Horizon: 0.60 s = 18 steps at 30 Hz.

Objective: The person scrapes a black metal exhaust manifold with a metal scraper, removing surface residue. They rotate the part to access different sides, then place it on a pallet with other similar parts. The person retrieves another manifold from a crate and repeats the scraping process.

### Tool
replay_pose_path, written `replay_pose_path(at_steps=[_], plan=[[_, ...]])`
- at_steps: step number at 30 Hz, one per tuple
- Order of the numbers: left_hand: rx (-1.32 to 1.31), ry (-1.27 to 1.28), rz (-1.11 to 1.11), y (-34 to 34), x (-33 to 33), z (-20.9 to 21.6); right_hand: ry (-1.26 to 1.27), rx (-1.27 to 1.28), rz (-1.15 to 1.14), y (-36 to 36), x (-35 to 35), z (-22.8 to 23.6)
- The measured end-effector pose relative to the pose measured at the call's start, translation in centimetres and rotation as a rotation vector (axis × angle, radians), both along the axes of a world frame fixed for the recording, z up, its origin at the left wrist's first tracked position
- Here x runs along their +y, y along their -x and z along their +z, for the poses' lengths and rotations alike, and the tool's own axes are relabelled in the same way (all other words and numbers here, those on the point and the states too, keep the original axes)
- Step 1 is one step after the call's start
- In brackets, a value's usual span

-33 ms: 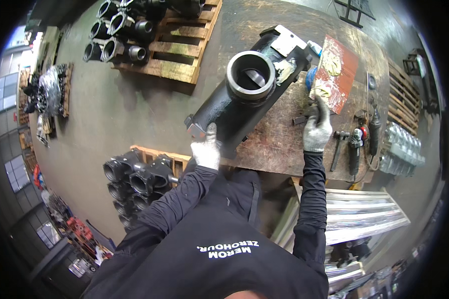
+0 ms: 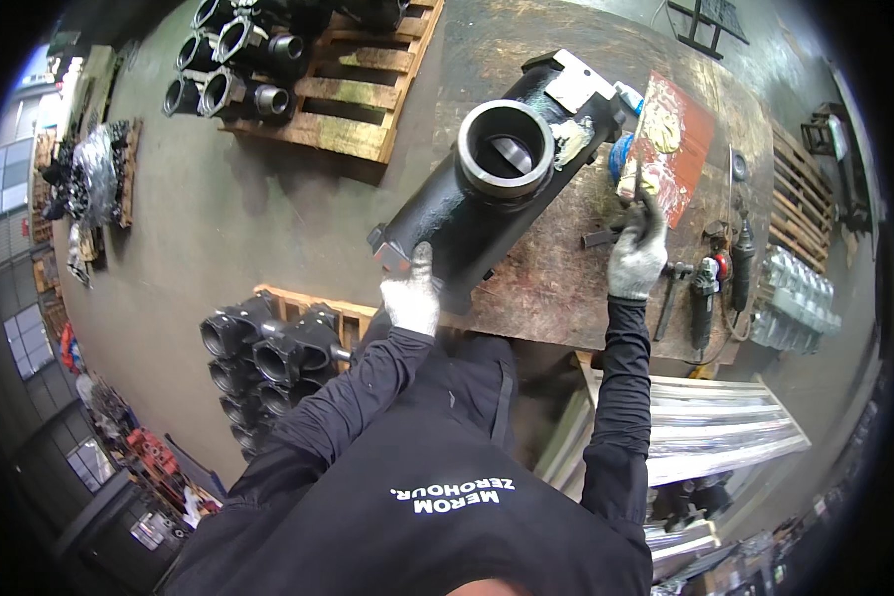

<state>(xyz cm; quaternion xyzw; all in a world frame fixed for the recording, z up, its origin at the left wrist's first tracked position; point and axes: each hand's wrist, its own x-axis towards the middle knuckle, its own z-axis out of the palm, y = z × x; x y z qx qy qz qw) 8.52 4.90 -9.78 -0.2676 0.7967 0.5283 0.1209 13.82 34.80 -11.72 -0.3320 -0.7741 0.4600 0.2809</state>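
Note:
A large black metal pipe housing (image 2: 437,223) lies slantwise across the table's left edge, its round bare-metal opening (image 2: 507,149) facing up. Cream filler (image 2: 570,142) is smeared beside a pale flat plate at its far end. My left hand (image 2: 411,296), in a whitish glove, grips the near end, thumb up, next to a small grey piece with reddish edges (image 2: 392,258). My gloved right hand (image 2: 638,253) is closed on a thin, dark putty knife (image 2: 639,169), seen nearly edge-on. Its blade is over a red-brown board (image 2: 690,149) carrying cream filler.
On the worn table (image 2: 546,283) are a blue roll (image 2: 621,154), a hammer (image 2: 670,298), and an angle grinder (image 2: 705,298) with a cord. Pallets of black castings (image 2: 233,94) stand at far left, more castings (image 2: 288,353) near left. Wrapped bottles (image 2: 800,298) sit at right.
My right hand has moved slightly away from me, and the putty knife now points up across the board. My left hand keeps its grip on the pipe housing.

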Motion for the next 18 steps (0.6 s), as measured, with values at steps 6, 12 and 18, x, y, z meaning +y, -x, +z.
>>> replay_pose_path(at_steps=[6,12,18], plan=[[0.149,-0.207,-0.007,0.6,-1.4,-0.8,0.146,0.047,-0.122,4.8,1.6,3.1],[0.165,-0.308,-0.062,1.5,-3.0,-1.3,-0.158,-0.24,0.022,11.0,6.5,4.4],[0.1,-0.278,-0.094,1.5,-5.8,-1.6,0.102,-0.486,0.283,18.2,9.6,2.9]])
